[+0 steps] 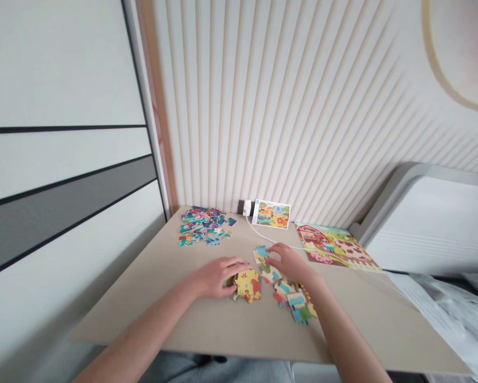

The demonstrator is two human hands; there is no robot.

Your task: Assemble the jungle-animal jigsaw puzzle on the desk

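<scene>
My left hand curls around the left side of a small stack of yellow jigsaw pieces with red and green details, its fingers over the top edge and the thumb low at the side. My right hand pinches the right edge of a blue and cream jigsaw piece at the tabletop. Just below that piece lie green, cream and red jigsaw pieces, partly under the right hand. A loose heap of mixed jigsaw pieces sits beside my right forearm, which hides part of it.
Dark purple and teal jigsaw pieces are heaped at the table's back left. An animal picture card leans on the ribbed wall. A white cable runs from a charger across a farm puzzle at right.
</scene>
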